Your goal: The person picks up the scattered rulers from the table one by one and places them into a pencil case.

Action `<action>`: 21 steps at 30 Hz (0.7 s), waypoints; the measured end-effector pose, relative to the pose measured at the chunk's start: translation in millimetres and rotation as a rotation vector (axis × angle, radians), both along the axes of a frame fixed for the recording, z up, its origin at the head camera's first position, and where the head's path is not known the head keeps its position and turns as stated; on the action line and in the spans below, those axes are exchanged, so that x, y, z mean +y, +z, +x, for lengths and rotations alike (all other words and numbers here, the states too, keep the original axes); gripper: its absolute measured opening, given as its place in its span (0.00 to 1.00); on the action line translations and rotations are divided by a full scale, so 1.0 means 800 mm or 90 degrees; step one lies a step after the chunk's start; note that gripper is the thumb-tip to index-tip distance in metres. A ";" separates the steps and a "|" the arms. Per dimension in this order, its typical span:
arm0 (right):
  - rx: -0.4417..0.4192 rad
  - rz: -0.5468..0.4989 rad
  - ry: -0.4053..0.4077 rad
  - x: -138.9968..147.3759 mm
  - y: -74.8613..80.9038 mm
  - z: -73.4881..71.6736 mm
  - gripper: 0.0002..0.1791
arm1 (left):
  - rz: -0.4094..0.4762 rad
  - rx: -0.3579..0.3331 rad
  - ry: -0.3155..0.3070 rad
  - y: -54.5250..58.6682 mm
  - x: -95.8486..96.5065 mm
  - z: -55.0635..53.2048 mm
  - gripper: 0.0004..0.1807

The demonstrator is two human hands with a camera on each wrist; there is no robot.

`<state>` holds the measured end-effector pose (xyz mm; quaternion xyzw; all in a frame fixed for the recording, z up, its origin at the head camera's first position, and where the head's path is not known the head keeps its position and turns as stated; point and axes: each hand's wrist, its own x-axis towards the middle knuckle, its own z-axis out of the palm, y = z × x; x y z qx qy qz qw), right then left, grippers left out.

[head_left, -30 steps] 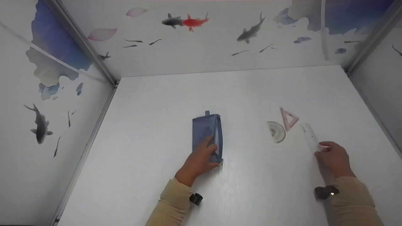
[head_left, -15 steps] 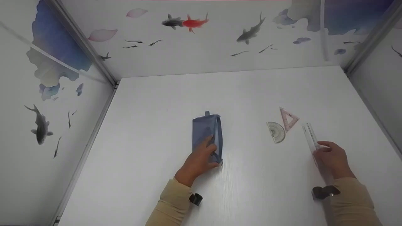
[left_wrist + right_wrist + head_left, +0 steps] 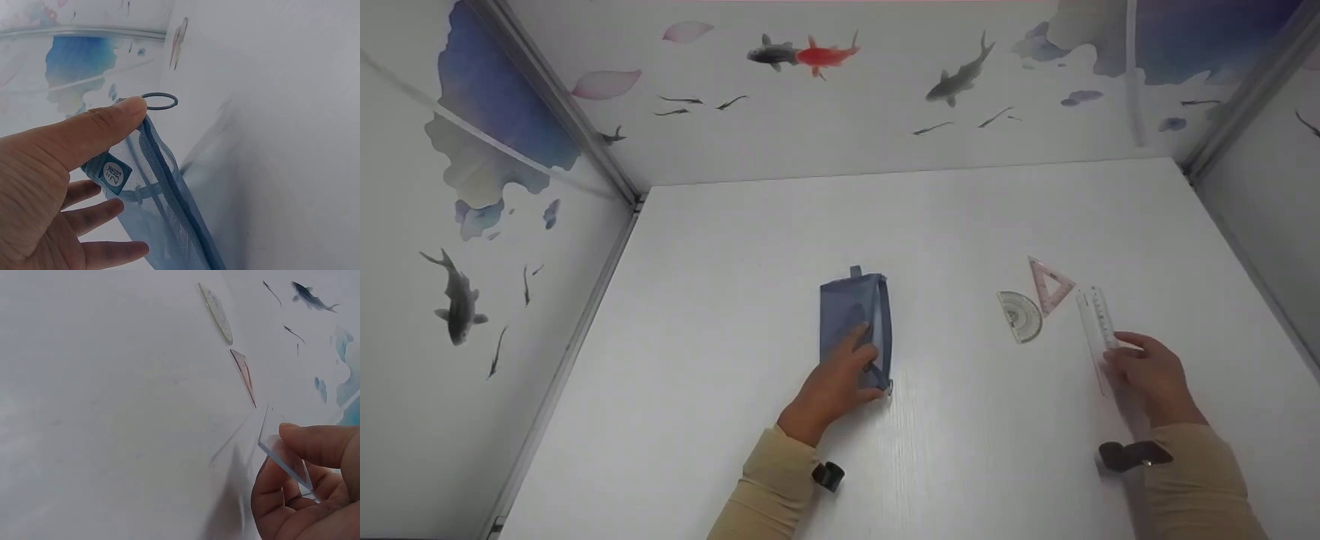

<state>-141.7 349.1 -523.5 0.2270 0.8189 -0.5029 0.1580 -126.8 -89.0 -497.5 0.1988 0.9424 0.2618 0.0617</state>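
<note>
A blue mesh zip pouch lies on the table in the head view, its zipped side to the right. My left hand rests over its near part. In the left wrist view, the thumb presses the pouch's corner beside a ring, while the other fingers are spread and nearly straight. My right hand pinches a clear ruler by its near end. In the right wrist view, the ruler tilts between thumb and fingers, its shadow on the table beside it.
A clear protractor and a pink set square lie close together, left of the ruler. White panels printed with fish and petals border the white table at the back and both sides. Each wrist wears a small black camera.
My right hand has shifted the ruler a little forward and left, bringing its far end close to the set square. My left hand and the pouch have stayed put.
</note>
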 end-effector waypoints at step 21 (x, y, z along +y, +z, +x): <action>0.054 -0.055 0.035 -0.046 0.015 -0.018 0.35 | 0.000 0.005 0.001 -0.003 0.000 0.000 0.23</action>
